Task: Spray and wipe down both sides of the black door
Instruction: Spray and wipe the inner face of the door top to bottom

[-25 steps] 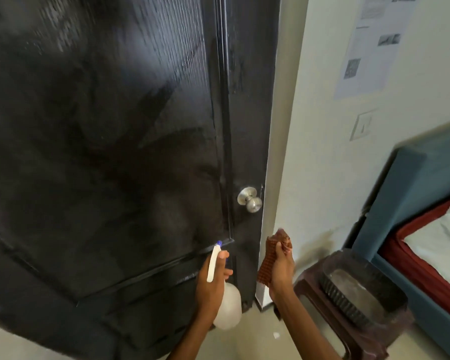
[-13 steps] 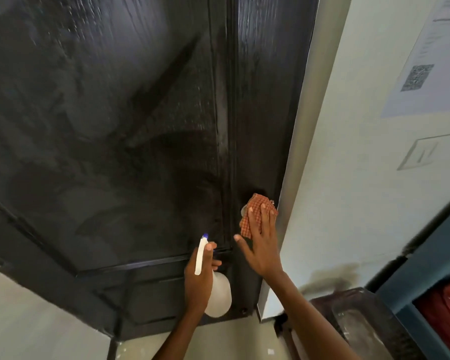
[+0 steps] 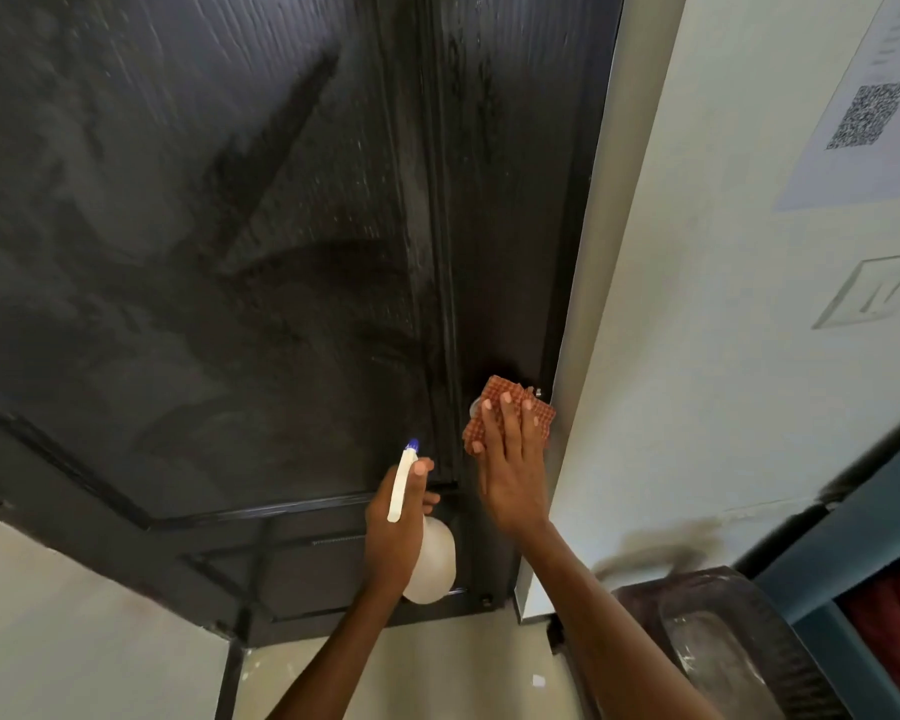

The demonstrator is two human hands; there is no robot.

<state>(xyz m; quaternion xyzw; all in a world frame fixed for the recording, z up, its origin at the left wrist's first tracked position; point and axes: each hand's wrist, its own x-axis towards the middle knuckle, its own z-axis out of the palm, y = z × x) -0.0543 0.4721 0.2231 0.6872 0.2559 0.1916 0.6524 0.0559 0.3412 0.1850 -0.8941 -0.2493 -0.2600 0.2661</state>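
**Hands at the latch edge of the black door**

The right hand (image 3: 510,470) lies flat, fingers straight and together, pressing a folded orange-and-white checked cloth (image 3: 510,415) against the black wood-grain door (image 3: 230,252). The cloth sits on the door's right stile, close to its right edge. A small silver part shows at the cloth's left edge under the fingertips; whether it is the door knob cannot be told.

The left hand (image 3: 398,532) grips a white plastic spray bottle with a blue nozzle tip (image 3: 430,569). The fingers curl round the neck. The long white trigger head points up and toward the door, with the blue tip just short of the panel surface. The bottle's rounded body hangs below the hand. This hand is just left of the right hand, apart from it.

The door fills the left and centre of the view. Its large upper panel carries grey smeared streaks and fine droplets. A raised moulding runs across the door at the level of the left hand.

Right of the door stands a pale wall (image 3: 723,381). It bears a white sheet printed with a QR code (image 3: 868,116) and a white wall switch plate (image 3: 874,293). At near right, a dark brown plastic stool (image 3: 640,605) stands on the floor, with a blue bed frame (image 3: 853,537) beyond it.
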